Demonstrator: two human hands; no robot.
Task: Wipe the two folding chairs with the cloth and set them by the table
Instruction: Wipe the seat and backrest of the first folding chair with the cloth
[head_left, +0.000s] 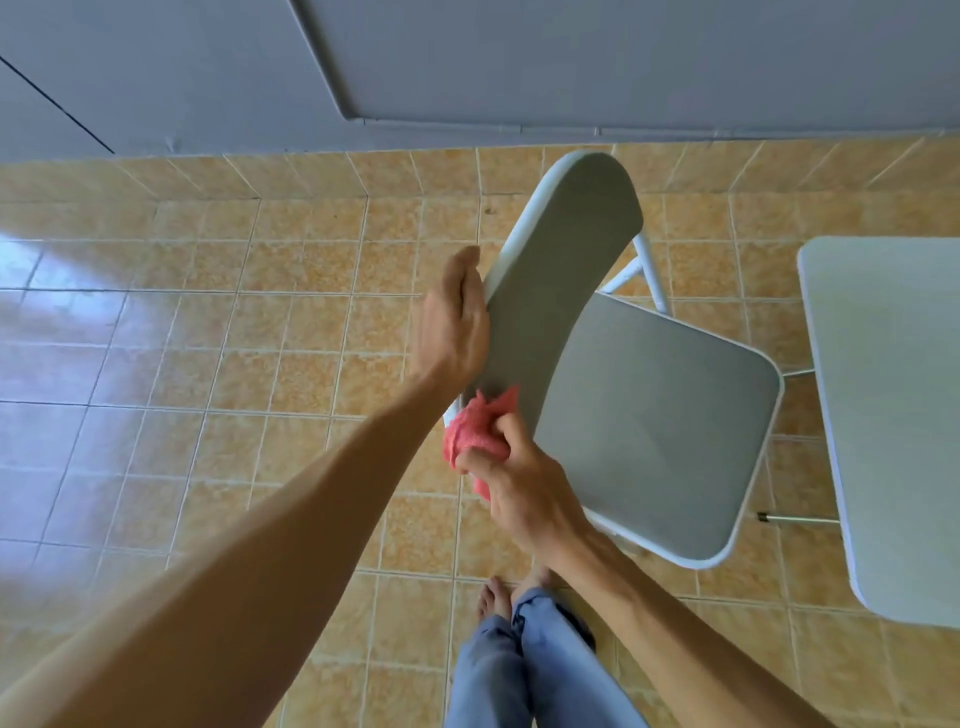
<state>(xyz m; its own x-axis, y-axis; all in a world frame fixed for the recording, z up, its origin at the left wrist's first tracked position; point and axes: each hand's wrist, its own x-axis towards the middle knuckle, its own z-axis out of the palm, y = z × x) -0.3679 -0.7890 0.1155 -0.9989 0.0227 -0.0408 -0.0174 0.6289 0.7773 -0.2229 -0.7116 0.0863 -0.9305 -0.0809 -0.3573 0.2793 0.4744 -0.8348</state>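
Head view. One folding chair (649, 415) stands unfolded on the tiled floor (208, 364), just beside the long edge of the white table (883, 415). No second chair is in view.

The hands are apart. The left hand (457, 317) lies against the outer edge of the backrest (561, 270). Whether its fingers hook round that edge cannot be told. The right hand (519, 483) is clenched round the bunched pink cloth (478, 431) and presses it on the lower end of the backrest, next to the rear corner of the seat (675, 364).

Step in hand, as judged: wiping the backrest.

1. Brace the backrest with the left hand so that the chair does not slide on the glossy tiles.
2. Flatten the cloth for broader contact.
3. Wipe along the backrest in overlapping strokes, rim included.
4. Proceed to the seat, working from its rear edge to its front edge.
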